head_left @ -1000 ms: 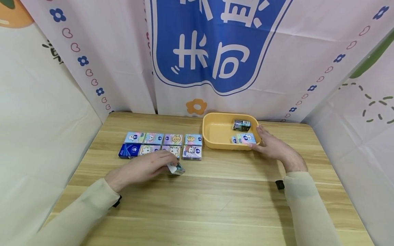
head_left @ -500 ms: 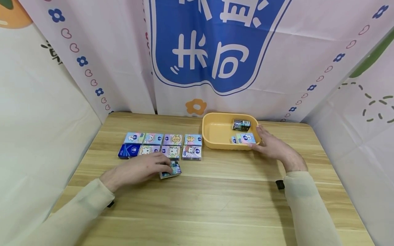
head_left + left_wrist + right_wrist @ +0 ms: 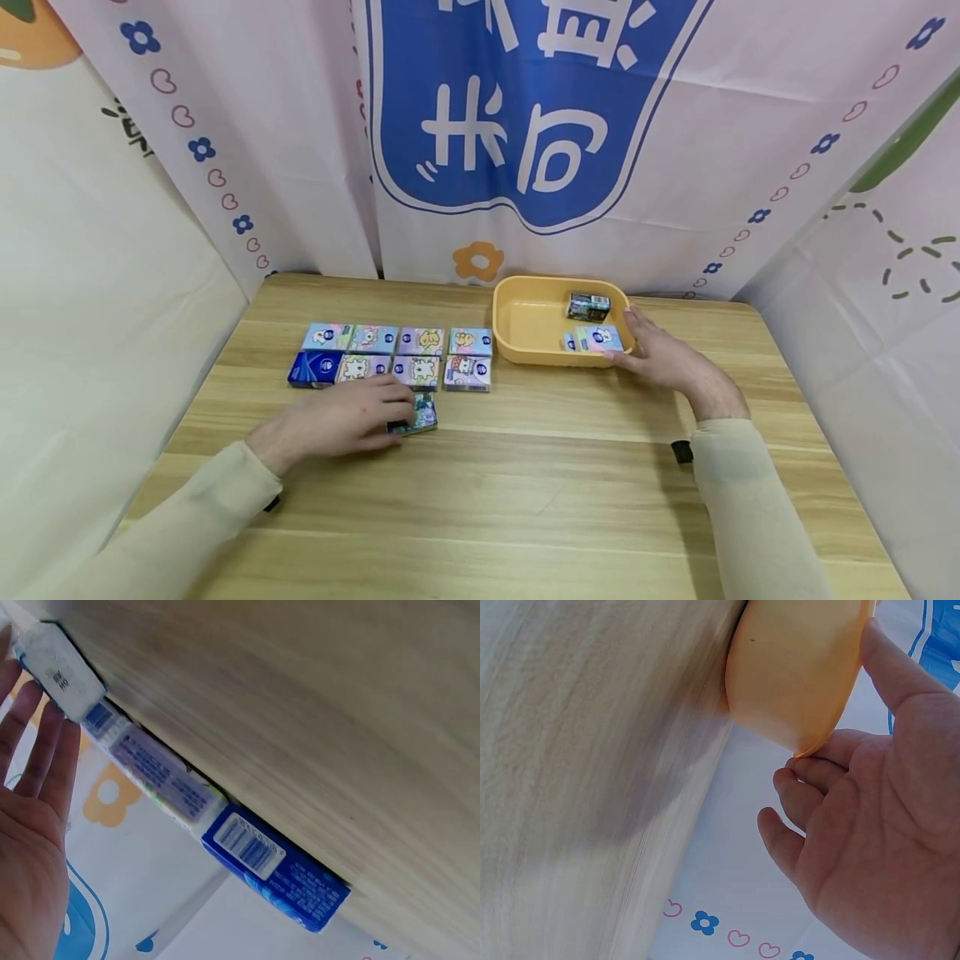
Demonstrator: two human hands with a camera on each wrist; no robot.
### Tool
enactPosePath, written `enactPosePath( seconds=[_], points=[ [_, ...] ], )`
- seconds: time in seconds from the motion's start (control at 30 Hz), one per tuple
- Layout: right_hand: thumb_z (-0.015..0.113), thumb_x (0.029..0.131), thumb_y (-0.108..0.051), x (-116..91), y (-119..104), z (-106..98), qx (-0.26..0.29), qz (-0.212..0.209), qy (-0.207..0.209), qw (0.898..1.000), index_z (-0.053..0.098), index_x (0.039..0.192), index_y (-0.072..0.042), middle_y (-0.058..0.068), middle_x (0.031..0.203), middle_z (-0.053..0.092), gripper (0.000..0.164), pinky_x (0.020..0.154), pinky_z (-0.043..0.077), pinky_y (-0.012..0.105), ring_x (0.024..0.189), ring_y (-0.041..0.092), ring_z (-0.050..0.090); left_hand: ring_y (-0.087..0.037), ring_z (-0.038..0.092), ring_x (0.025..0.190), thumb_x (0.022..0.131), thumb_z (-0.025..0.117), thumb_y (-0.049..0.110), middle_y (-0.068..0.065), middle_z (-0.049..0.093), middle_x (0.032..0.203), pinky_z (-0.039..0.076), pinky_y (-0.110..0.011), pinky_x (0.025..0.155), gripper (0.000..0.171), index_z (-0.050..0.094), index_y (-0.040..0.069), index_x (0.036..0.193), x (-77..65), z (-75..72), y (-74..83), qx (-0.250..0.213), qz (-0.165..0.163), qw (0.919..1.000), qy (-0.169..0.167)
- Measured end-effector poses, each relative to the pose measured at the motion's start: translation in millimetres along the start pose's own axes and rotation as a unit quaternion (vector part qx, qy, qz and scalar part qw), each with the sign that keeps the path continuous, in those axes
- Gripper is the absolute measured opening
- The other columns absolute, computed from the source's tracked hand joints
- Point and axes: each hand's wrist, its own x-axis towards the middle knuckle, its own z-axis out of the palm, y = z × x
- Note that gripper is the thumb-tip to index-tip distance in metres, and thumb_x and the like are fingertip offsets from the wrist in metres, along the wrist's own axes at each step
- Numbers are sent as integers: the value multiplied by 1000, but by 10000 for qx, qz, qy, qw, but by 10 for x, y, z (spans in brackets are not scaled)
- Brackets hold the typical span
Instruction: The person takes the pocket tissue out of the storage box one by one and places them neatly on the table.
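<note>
My left hand (image 3: 341, 417) lies over a dark, multicoloured pocket tissue pack (image 3: 425, 411) on the table, in front of two rows of similar packs. In the left wrist view its fairly straight fingers (image 3: 46, 746) touch the pack's edge, and the pale end (image 3: 61, 673) faces the camera. Part of the pack is hidden under the fingers. My right hand (image 3: 667, 354) holds the right front corner of a yellow basket (image 3: 525, 357), thumb and fingertips at the rim. Inside the basket lie a dark tissue pack (image 3: 588, 306) and pastel packs (image 3: 600, 338).
Pastel tissue packs (image 3: 422, 340) stand in two rows left of the basket, with a dark blue pack (image 3: 315, 368) at the front left end. The wooden table (image 3: 525, 492) runs back to a printed curtain (image 3: 420, 242), with cloth on both sides.
My left hand has moved slightly left and toward me with the dark tissue pack, which was tilted and now lies flatter in front of the rows. The right hand stays at the basket.
</note>
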Motion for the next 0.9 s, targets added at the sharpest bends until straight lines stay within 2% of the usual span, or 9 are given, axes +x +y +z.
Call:
enactPosePath(
  seconds=[0.3,0.63,0.9],
  points=[
    [49,96,-79,1,-15,4,59,11,6,10000,-2,170,-16,13,179,-9,110,133,10,67,165,48,4,-7,61,129,98,76,32,14,68,132,56,-33,112,27,69,33,124,50,2,4,37,-142,9999,57],
    [48,96,-81,-1,-4,5,20,55,-20,10000,-4,170,-17,11,179,-11,111,133,9,68,165,47,4,-5,61,125,98,75,31,14,68,129,56,-31,111,25,69,32,123,76,19,-19,111,-184,9997,67],
    [46,97,-79,-10,-9,0,-89,-116,60,9999,-3,170,-11,16,179,-7,110,134,10,65,165,47,5,-5,62,126,97,76,31,14,68,130,58,-31,109,26,69,33,123,54,-4,-10,145,-232,9996,66]
  ],
)
